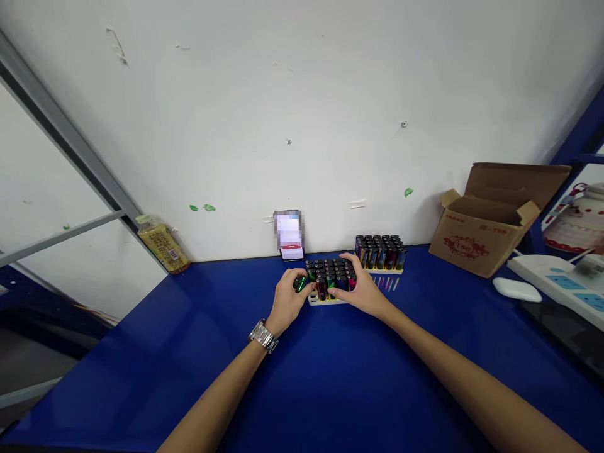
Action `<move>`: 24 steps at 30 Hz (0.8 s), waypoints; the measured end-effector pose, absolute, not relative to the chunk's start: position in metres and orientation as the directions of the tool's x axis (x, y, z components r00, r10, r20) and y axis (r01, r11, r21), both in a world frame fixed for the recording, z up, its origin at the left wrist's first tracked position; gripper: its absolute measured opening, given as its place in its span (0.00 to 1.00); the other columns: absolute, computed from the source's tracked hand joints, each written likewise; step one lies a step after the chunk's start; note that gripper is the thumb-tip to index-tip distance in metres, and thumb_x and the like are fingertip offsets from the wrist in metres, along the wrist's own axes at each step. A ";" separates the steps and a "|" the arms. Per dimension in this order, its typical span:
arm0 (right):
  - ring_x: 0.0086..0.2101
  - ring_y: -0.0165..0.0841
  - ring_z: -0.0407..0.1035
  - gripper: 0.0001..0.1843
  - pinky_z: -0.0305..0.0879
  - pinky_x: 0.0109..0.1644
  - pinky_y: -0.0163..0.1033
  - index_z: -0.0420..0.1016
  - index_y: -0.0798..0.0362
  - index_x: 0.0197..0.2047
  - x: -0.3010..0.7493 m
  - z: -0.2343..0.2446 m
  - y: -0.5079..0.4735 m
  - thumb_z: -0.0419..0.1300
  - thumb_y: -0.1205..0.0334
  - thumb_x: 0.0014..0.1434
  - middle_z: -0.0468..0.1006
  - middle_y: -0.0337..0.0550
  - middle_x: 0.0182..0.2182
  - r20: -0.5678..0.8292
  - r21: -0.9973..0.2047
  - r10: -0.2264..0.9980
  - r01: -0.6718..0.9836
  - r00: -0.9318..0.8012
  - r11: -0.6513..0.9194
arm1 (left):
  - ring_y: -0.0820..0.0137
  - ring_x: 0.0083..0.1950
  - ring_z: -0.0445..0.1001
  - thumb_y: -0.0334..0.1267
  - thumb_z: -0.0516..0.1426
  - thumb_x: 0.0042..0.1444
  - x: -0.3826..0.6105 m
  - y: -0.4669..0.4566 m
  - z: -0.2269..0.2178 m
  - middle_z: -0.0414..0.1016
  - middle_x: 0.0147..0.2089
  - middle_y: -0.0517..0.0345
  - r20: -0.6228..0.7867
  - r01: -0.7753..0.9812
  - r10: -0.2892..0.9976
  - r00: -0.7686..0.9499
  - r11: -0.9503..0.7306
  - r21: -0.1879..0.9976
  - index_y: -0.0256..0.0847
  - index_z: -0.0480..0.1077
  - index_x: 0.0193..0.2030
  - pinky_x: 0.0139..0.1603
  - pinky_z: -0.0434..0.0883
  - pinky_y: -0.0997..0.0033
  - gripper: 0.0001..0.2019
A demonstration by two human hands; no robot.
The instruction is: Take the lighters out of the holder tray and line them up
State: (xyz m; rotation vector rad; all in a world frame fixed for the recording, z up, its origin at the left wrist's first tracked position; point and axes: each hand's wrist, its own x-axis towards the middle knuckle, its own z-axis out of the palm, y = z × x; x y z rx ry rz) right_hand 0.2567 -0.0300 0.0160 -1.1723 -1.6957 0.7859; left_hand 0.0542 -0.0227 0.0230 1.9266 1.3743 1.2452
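Near the wall, a white tray holds rows of upright lighters with black tops and coloured bodies. My left hand, with a metal watch at the wrist, pinches a green lighter beside the tray's left end. A bare slot shows at the tray's front left corner. My right hand grips the right side of the tray, its thumb at the front lighters and its fingers reaching round the back. Behind it to the right stands a second tray of lighters.
A phone leans against the wall behind the tray. At the left is a bottle of yellow liquid. To the right are an open cardboard box, a white case, a power strip and a dark flat device.
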 end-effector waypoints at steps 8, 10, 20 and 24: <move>0.50 0.42 0.69 0.38 0.64 0.55 0.49 0.54 0.47 0.58 0.257 0.016 -0.030 0.67 0.54 0.48 0.71 0.46 0.50 0.316 -0.869 0.938 0.353 -0.140 0.346 | 0.73 0.25 0.69 0.40 0.64 0.47 0.054 -0.018 0.032 0.73 0.28 0.62 0.356 0.329 0.932 0.068 -0.358 0.874 0.40 0.71 0.34 0.25 0.64 0.75 0.09; 0.50 0.42 0.68 0.39 0.64 0.56 0.50 0.53 0.46 0.59 0.257 0.016 -0.031 0.67 0.54 0.48 0.72 0.46 0.50 0.302 -0.879 0.943 0.342 -0.142 0.333 | 0.75 0.17 0.63 0.44 0.63 0.49 0.051 -0.015 0.038 0.67 0.20 0.67 0.296 0.240 0.955 0.003 -0.289 0.927 0.41 0.70 0.34 0.19 0.59 0.76 0.11; 0.50 0.41 0.69 0.38 0.64 0.55 0.49 0.54 0.46 0.59 0.257 0.018 -0.031 0.67 0.54 0.48 0.72 0.45 0.49 0.279 -0.883 0.950 0.350 -0.140 0.312 | 0.72 0.27 0.75 0.36 0.67 0.41 0.047 0.000 0.037 0.75 0.29 0.61 0.028 -0.393 0.998 -0.061 -0.050 0.918 0.42 0.58 0.30 0.29 0.72 0.72 0.19; 0.50 0.41 0.69 0.39 0.64 0.56 0.49 0.53 0.46 0.59 0.257 0.019 -0.032 0.67 0.54 0.48 0.72 0.46 0.50 0.276 -0.885 0.950 0.348 -0.142 0.309 | 0.76 0.18 0.67 0.41 0.68 0.43 0.047 -0.007 0.032 0.73 0.24 0.65 0.102 -0.160 0.993 0.052 -0.093 0.983 0.42 0.62 0.38 0.18 0.66 0.76 0.21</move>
